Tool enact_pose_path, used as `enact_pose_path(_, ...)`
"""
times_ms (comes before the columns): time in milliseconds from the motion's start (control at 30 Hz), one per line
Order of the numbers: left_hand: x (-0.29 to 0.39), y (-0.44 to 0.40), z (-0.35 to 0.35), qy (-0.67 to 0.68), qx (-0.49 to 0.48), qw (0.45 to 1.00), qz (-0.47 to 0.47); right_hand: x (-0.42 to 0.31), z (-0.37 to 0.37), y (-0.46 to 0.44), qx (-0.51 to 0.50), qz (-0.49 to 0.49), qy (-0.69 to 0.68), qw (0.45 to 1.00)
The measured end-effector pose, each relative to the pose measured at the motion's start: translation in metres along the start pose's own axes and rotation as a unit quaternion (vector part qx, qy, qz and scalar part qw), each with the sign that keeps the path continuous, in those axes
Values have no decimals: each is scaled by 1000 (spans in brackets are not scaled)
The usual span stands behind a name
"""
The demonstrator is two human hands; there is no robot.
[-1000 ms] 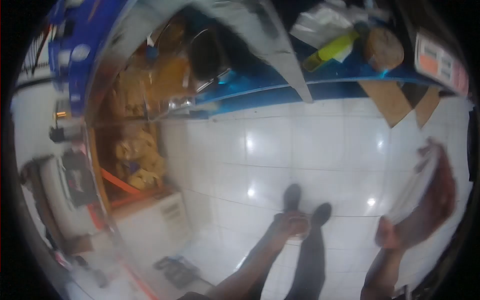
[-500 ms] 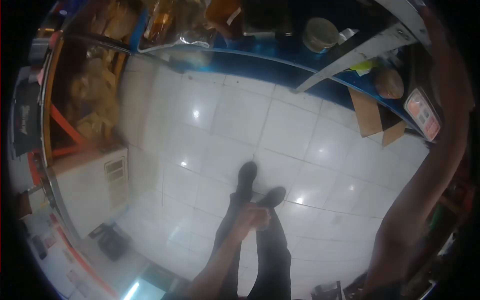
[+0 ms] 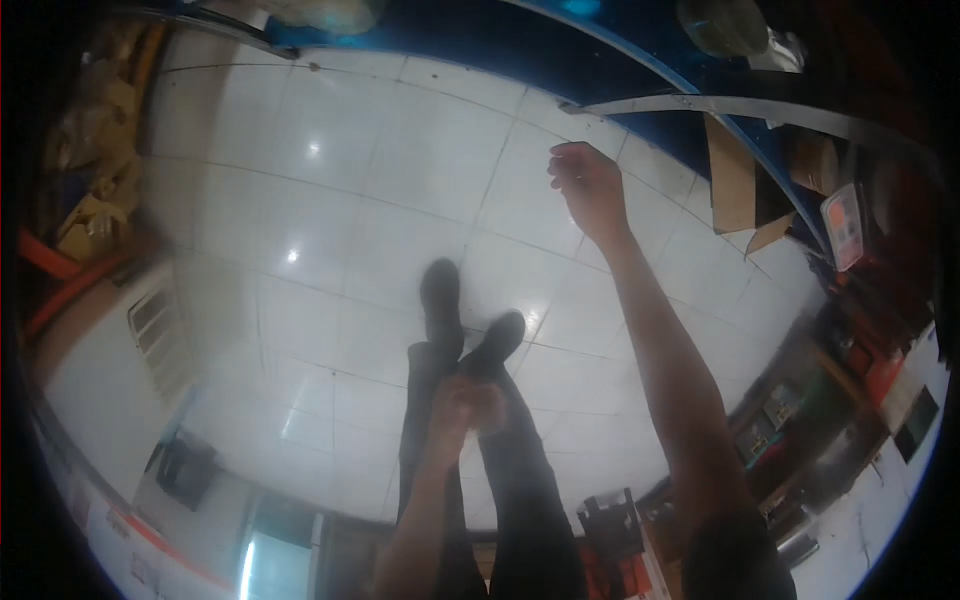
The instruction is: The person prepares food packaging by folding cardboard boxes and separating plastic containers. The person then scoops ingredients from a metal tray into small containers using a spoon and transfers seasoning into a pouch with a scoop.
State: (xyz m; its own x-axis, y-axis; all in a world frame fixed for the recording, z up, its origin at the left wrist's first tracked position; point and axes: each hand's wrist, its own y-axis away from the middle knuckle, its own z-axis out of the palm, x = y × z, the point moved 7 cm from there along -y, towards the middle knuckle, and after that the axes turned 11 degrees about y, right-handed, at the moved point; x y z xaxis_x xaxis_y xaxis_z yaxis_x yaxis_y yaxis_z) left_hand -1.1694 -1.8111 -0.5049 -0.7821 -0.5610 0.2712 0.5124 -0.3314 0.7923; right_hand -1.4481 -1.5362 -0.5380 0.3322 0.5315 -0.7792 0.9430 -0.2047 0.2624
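My left hand (image 3: pixel 462 405) is low in front of my legs, its fingers closed. Something pale and translucent seems to be at its fingers, but blur hides what it is. My right hand (image 3: pixel 592 190) is stretched forward above the tiled floor, short of the blue shelf. Its fingers are loosely bent with gaps between them, and nothing shows in them. Below my hands, my dark shoes (image 3: pixel 440 295) stand on the white tiles (image 3: pixel 380 220).
A blue shelf (image 3: pixel 450 50) with a metal upright (image 3: pixel 700 103) runs along the far side. Under its right part sits an open cardboard box (image 3: pixel 732 175). A white appliance (image 3: pixel 105 340) is at the left. Cluttered shelves (image 3: pixel 800 430) stand at the right.
My right arm has come down from the shelf at upper right and now reaches over the floor. The view has turned and shifted. My left hand stays low before my legs.
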Motion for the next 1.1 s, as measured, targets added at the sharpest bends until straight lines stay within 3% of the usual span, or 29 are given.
enact_pose_path(33, 7, -6, 4, 16, -2, 1000, 5, 35, 14, -6, -9, 85, -96, 992)
enact_pose_path(67, 13, -7, 7, 32, 2, 999, 9, 73, 28, -7, -15, 94, -91, 991)
enact_pose_path(133, 22, -14, 7, 5, 5, 1000, -8, 122, 47, -12, -69, -77, 213, 972)
enact_pose_path(167, 28, -21, 5, -28, 2, 999, -21, 145, 60, -14, -111, 84, 191, 972)
enact_pose_path(200, 38, -25, 7, -27, 1, 999, -23, 168, 71, -23, -111, 86, 192, 971)
enact_pose_path(267, 63, -31, 3, -113, 1, 994, -5, 217, 112, -53, -100, -70, 362, 924)
enact_pose_path(367, 106, -43, 0, -187, -15, 981, 41, 259, 148, -126, -13, -63, 488, 871)
enact_pose_path(400, 117, -46, -1, -163, -14, 985, 57, 261, 155, -152, -9, -36, 469, 883)
enact_pose_path(433, 128, -49, -3, -140, -14, 987, 73, 256, 163, -168, 54, -100, 490, 864)
enact_pose_path(467, 131, -54, -7, -101, -7, 992, 76, 272, 174, -186, 47, -100, 493, 863)
enact_pose_path(500, 135, -58, -12, -63, -1, 995, 80, 296, 187, -197, 51, -95, 448, 887)
enact_pose_path(600, 152, -61, -11, -8, 37, 993, 111, 264, 199, -172, -45, 26, 542, 839)
enact_pose_path(667, 146, -53, -18, -124, 36, 986, 103, 278, 210, -149, -40, -73, 593, 801)
enact_pose_path(767, 125, -67, 1, 56, -17, 995, 84, 304, 208, -107, -85, 22, 505, 859)
enact_pose_path(800, 119, -72, 8, 90, -39, 992, 77, 320, 215, -96, -72, -3, 512, 856)
enact_pose_path(967, 115, -78, 39, 22, -29, 999, 16, 309, 211, -67, -70, -22, 522, 850)
enact_pose_path(1100, 98, -72, 22, 105, -41, 993, 32, 270, 181, -57, -59, -13, 526, 848)
